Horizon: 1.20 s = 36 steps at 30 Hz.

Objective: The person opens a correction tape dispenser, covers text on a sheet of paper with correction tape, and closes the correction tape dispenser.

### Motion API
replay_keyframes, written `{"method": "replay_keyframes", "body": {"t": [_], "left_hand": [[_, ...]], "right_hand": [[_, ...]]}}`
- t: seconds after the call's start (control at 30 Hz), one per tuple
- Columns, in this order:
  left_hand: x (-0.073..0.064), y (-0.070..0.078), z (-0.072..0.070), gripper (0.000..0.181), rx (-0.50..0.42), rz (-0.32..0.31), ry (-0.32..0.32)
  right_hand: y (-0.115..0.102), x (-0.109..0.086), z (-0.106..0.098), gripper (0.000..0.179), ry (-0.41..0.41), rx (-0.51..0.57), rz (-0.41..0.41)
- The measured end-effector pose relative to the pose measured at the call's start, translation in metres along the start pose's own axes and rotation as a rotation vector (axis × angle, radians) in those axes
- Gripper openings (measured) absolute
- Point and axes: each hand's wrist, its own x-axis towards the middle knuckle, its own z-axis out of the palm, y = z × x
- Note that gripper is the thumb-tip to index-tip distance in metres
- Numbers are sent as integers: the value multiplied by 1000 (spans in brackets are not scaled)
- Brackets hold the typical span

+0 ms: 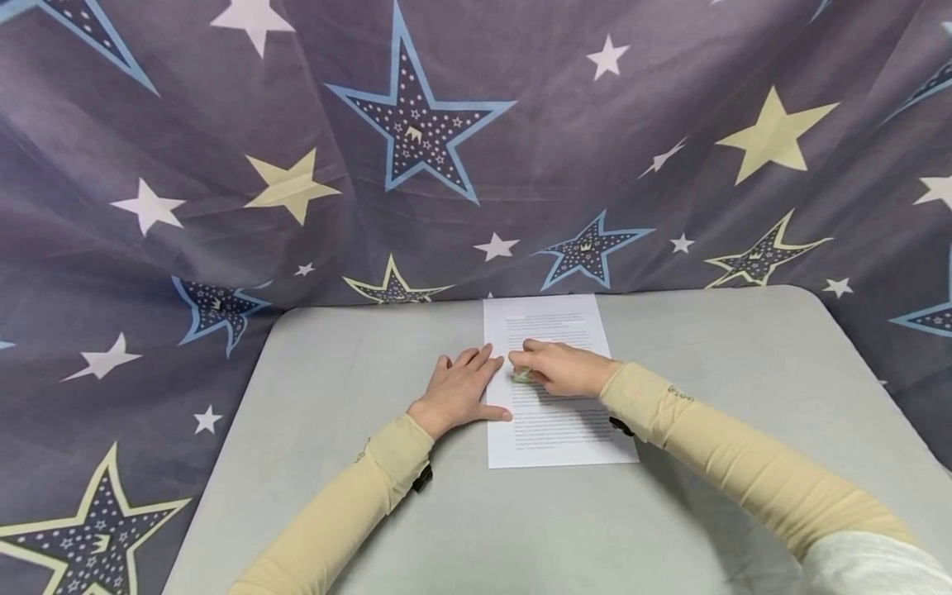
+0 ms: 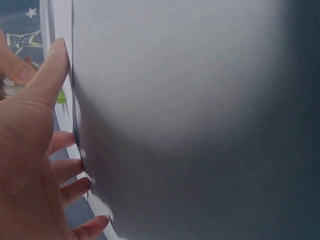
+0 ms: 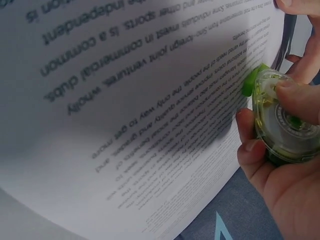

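Head view: we see a printed sheet (image 1: 561,413) lying flat on the tabletop (image 1: 357,388), up at its far edge, a star-patterned cloth (image 1: 565,165) behind. Left hand (image 1: 457,392): fingers spread, holding nothing, resting over the sheet's left edge. Right hand (image 1: 563,368): curled round a small tape dispenser (image 1: 521,377) above the left part of the print. We judge the paper thin, limp, quick to slide or crease; best held down with spread fingers near an edge.

Left wrist view: we note the left thumb straight and the fingers apart along the paper's edge, gripping nothing. Past the thumb, a bit of the dispenser's clear case and green part shows.

Right wrist view: we get the dispenser best. Clear rounded case, green end toward the text; contact with the paper we cannot tell. Thumb on one flat face, fingers around the other side, firmly closed. We expect it light, stiff, rather slick; take it by the flat faces, clear of the green end.
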Motion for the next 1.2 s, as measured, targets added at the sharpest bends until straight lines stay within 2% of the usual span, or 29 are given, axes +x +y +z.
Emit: {"method": "replay_keyframes", "body": {"t": [0.27,0.5,0.67,0.87,1.2], "left_hand": [[1,-1,1,100,-8,-11,-17],[-1,0,-5,98,-1,2,6],[0,-2,-1,98,-3,2,-8],[1,-1,4,98,-1,13,-2],[2,-3,6,100,-1,8,-13]], "right_hand": [[1,-1,0,19,0,3,9],[0,-1,-2,18,25,-1,-7],[1,-4,1,18,61,47,-27],[3,-5,5,15,76,107,-13],[6,-2,6,13,77,101,-54]]}}
